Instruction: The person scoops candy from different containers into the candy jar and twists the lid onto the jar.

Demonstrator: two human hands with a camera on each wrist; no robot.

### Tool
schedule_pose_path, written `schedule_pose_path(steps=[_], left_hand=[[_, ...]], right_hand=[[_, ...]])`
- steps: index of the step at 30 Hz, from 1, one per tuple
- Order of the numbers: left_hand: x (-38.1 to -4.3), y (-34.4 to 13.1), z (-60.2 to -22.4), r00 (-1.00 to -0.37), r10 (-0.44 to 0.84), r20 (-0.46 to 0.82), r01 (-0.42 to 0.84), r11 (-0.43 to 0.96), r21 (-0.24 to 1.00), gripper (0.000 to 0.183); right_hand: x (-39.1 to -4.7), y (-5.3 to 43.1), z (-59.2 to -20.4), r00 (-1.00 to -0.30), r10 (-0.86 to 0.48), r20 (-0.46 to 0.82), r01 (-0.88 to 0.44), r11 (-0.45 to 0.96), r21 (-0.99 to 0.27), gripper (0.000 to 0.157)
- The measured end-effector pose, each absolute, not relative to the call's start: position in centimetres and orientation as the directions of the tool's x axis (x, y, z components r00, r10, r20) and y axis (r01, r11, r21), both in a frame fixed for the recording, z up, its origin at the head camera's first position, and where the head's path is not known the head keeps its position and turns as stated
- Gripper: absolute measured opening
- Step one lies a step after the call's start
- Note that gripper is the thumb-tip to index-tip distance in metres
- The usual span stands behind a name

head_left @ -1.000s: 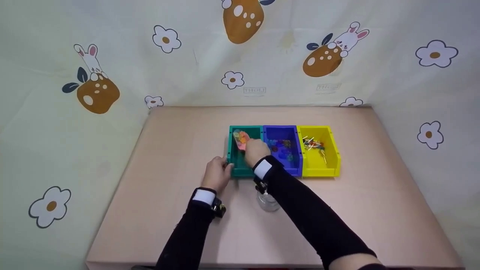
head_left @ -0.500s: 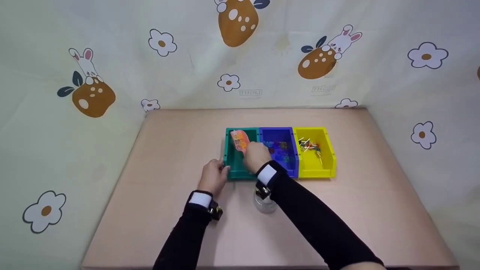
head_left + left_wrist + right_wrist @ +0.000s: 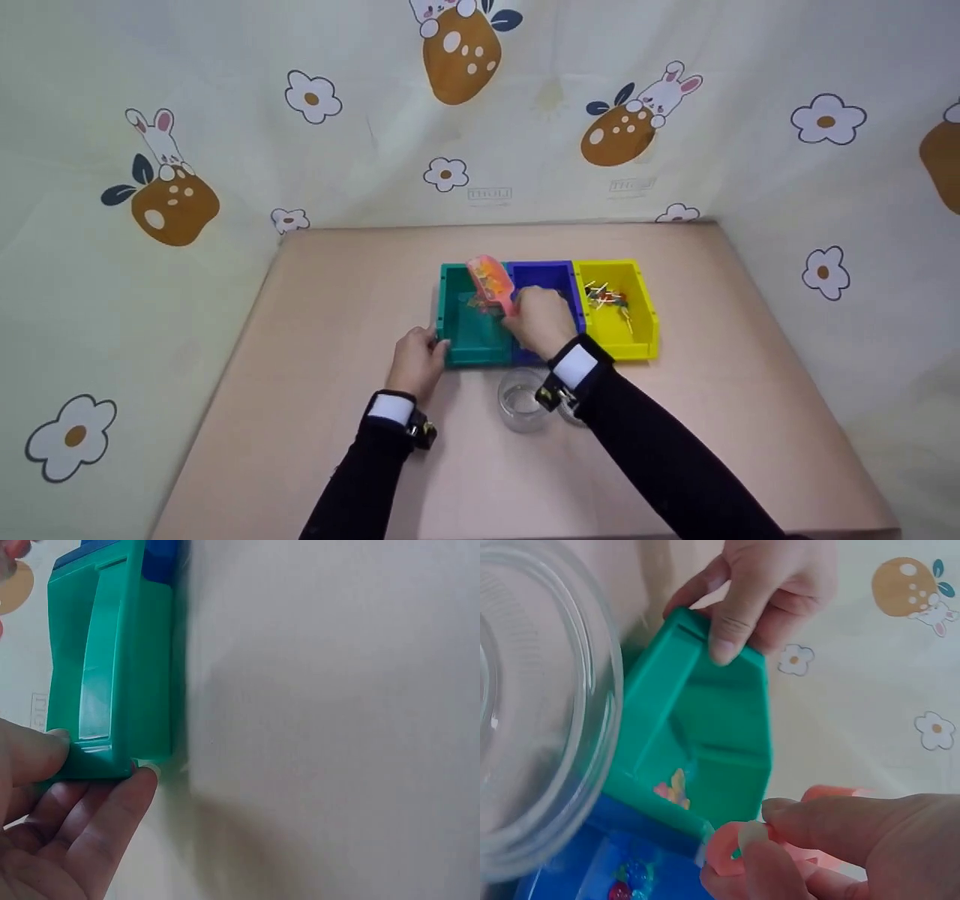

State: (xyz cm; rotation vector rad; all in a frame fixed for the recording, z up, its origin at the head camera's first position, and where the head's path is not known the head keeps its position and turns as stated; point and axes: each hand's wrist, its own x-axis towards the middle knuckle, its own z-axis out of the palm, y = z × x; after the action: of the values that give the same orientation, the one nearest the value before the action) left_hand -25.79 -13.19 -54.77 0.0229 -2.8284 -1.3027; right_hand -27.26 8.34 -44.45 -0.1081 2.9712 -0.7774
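Note:
In the head view my left hand [image 3: 415,364] grips the front left corner of a green bin [image 3: 480,339]. The left wrist view shows the thumb [image 3: 37,754] inside the wall and the fingers outside. My right hand [image 3: 541,321] holds a pink scoop [image 3: 507,301] by its handle, above the green bin; colourful small pieces [image 3: 491,277] lie in its bowl. A few yellow and pink pieces [image 3: 676,789] remain on the bin's floor in the right wrist view. A clear glass jar [image 3: 522,411] stands in front of the bins, under the right wrist.
A blue bin [image 3: 541,267], partly behind the right hand, joins the green one and holds shiny coloured beads [image 3: 636,874]. Right of it, a yellow bin [image 3: 630,350] holds several small sticks with coloured ends [image 3: 606,295]. Another clear round glass piece [image 3: 574,414] shows beside the jar. A patterned sheet hangs behind the table [image 3: 322,285].
My right hand has raised the loaded scoop from inside the green bin and moved right, uncovering more of the jar. My left hand keeps its grip on the bin. The head view has shifted slightly.

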Motion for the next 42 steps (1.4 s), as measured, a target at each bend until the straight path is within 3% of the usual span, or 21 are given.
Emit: schedule_pose_path(steps=[9, 16, 20, 24, 31, 42], left_hand=[[-25.5, -13.3, -55.4, -0.997, -0.028, 0.079, 0.043, 0.642, 0.765, 0.019], [-24.1, -13.5, -56.3, -0.982, -0.162, 0.097, -0.015, 0.579, 0.815, 0.059], [-22.9, -13.4, -56.2, -0.957, -0.239, 0.163, 0.024, 0.497, 0.867, 0.059], [-21.6, -12.7, -55.9, -0.946, -0.236, 0.222, 0.112, 0.406, 0.907, 0.054], [-19.5, -11.2, -56.2, -0.969, -0.076, 0.237, 0.206, 0.294, 0.933, 0.057], [-18.3, -8.6, -57.5, -0.953, 0.292, 0.078, 0.143, 0.211, 0.967, 0.098]], right_hand=[[-25.6, 11.6, -43.7, -0.998, -0.049, -0.033, -0.024, 0.847, -0.531, 0.025], [-23.9, 13.8, -44.1, -0.999, -0.025, -0.02, -0.009, 0.804, -0.595, 0.022], [-22.9, 15.2, -44.2, -1.0, -0.011, 0.003, -0.011, 0.786, -0.619, 0.023], [-21.9, 16.7, -43.9, -0.998, -0.001, 0.056, -0.036, 0.782, -0.623, 0.024], [-19.8, 19.6, -43.1, -0.99, 0.01, 0.138, -0.079, 0.781, -0.62, 0.029], [-17.3, 22.3, -42.8, -0.981, 0.024, 0.195, -0.1, 0.794, -0.599, 0.031]])
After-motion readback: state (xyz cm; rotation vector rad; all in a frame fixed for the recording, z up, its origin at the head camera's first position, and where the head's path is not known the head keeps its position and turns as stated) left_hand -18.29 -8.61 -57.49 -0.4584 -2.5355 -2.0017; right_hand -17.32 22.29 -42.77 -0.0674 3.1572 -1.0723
